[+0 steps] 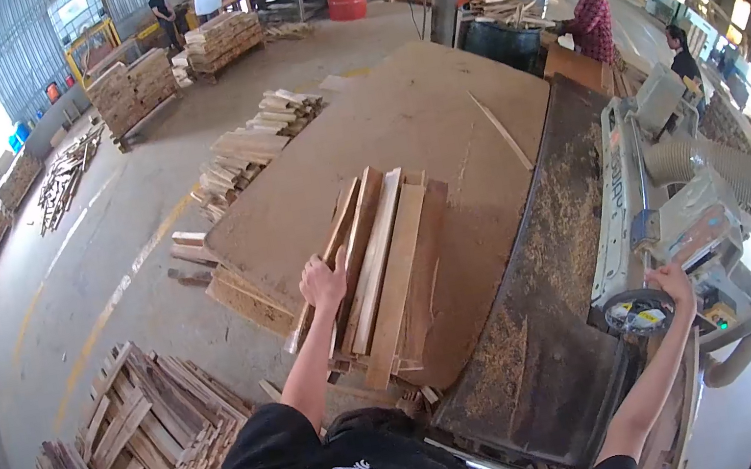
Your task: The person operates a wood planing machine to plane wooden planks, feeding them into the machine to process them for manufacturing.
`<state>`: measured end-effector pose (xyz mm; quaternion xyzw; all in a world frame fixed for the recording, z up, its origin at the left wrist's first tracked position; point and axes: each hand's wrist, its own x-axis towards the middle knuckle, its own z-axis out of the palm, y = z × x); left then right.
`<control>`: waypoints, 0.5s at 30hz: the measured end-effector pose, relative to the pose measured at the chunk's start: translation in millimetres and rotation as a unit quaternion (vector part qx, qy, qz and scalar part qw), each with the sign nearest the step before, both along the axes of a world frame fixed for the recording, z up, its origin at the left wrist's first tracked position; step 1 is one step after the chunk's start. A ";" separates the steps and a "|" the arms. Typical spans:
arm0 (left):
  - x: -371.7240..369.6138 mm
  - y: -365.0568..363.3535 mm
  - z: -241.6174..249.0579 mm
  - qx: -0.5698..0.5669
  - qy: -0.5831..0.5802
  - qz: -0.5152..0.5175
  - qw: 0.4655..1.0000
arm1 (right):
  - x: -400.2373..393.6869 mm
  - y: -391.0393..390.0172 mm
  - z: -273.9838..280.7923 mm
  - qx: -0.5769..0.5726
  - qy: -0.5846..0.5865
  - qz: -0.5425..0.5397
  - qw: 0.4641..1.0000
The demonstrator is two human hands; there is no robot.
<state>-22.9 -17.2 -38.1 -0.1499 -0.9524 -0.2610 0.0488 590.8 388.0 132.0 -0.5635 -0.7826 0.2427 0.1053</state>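
My left hand [324, 283] is closed over the edge of a wooden board [361, 237], thumb on one side and fingers on the other. That board lies in a row of several boards of different browns, among them a pale-edged board [380, 259] and a wider light plank [403, 280], on a brown sheet-topped table [435, 115]. Out to the right, my right hand [672, 284] is closed at the upper rim of a handwheel [640, 311] on the woodworking machine [614, 204]; its exact grip is partly hidden.
Sawdust covers the dark machine bed [545, 296]. A thin wood strip [502, 129] lies across the table. Stacked boards [252, 151] stand left of it, and a wood pile [142, 442] is at lower left. A ribbed hose [732, 170] hangs right. A person [593, 19] works beyond.
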 end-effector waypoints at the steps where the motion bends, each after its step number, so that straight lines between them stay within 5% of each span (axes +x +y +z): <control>1: -2.6 -0.5 -3.3 0.004 -0.009 0.006 1.000 | -1.7 -1.3 0.5 0.008 -0.019 -0.013 1.000; 7: 4.0 2.5 8.4 -0.001 -0.012 0.019 1.000 | -12.3 -15.2 16.5 -0.072 -0.021 -0.070 0.995; 15: 0.9 2.2 4.9 -0.003 -0.026 0.017 0.999 | 11.2 10.1 -13.1 0.026 0.001 -0.066 0.997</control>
